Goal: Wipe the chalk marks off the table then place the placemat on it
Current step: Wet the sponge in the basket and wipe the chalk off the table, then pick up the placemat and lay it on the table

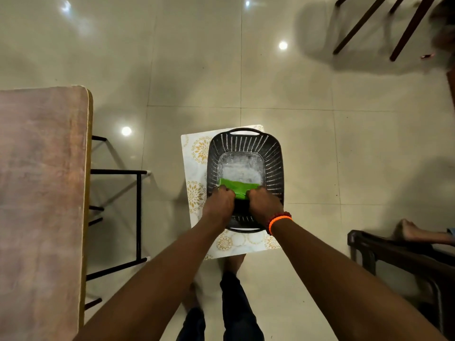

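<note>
A green cloth (240, 187) lies folded inside a dark perforated basket (273, 163) on the floor. My left hand (220, 201) grips its left end and my right hand (264, 204) grips its right end, both reaching down into the basket. Under the basket lies the white placemat (194, 168) with gold flower patterns. The wooden table (41, 193) stands at the left, its top smeared with pale chalk marks.
A clear plastic piece (241, 167) lines the basket bottom. The table's black metal frame (139, 212) sticks out to its right. A dark chair (394, 252) with a person's bare foot (413, 231) is at the right; chair legs (384, 25) stand far right.
</note>
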